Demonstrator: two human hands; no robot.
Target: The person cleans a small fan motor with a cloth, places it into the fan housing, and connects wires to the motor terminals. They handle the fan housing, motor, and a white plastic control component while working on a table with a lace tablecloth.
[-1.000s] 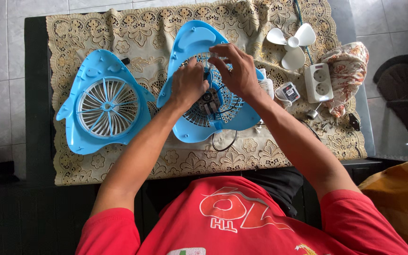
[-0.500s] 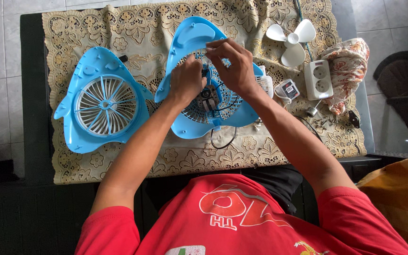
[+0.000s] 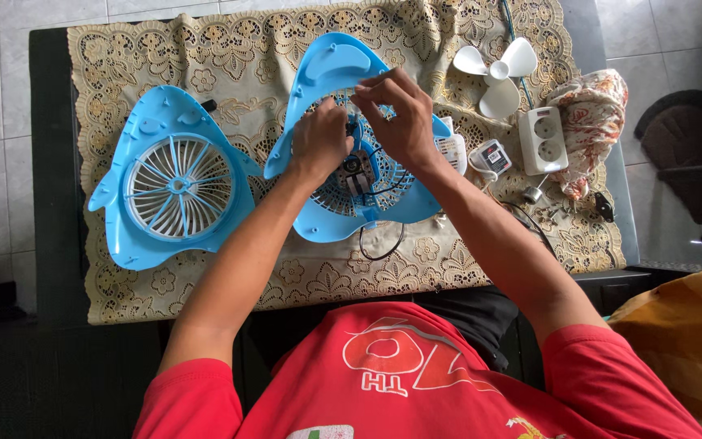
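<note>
While my left hand point(image 3: 318, 140) pins the blue fan shell point(image 3: 331, 77) on the counter point(image 3: 50, 162), my right hand point(image 3: 400, 114) pinches what looks like wire; a tug could snap it off the motor point(image 3: 357, 169).

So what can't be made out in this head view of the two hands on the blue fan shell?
- What the left hand and right hand pinch: too small, covered by fingers.
- Motor at the centre of the blue plastic fish-shaped rear fan shell: partly hidden by both hands.
- Small loose parts on the cream lace tablecloth: too small to identify.
- Either grip, open or shut: unclear.
</note>
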